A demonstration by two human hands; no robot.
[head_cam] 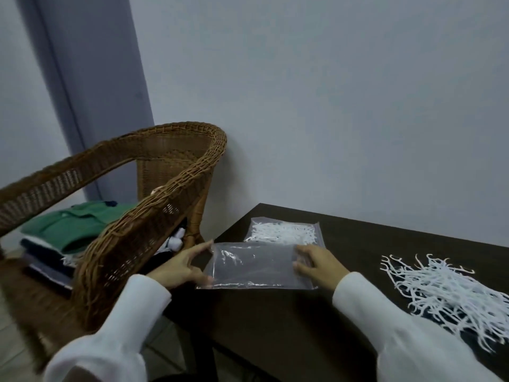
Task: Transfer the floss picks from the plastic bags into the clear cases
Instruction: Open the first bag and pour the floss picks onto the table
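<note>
1. While both hands hold the emptied plastic bag at its ends on the counter, left hand and right hand pinching it, emptying looks done.
2. Loose floss picks lie right; a full bag waits behind.
3. Next, likely set this bag aside; no clear cases are visible.

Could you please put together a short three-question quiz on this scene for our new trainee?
1. True or false: the plastic bag held between both hands is full of floss picks.
2. Where does the loose pile of floss picks lie? A) in the wicker chair B) on the dark table, on the person's right C) on the floor
3. What lies just behind the held bag, toward the wall?

Key
1. False: it looks empty, with the left hand and the right hand holding its two ends.
2. B, on the table.
3. A second bag, filled with white floss picks.
</note>
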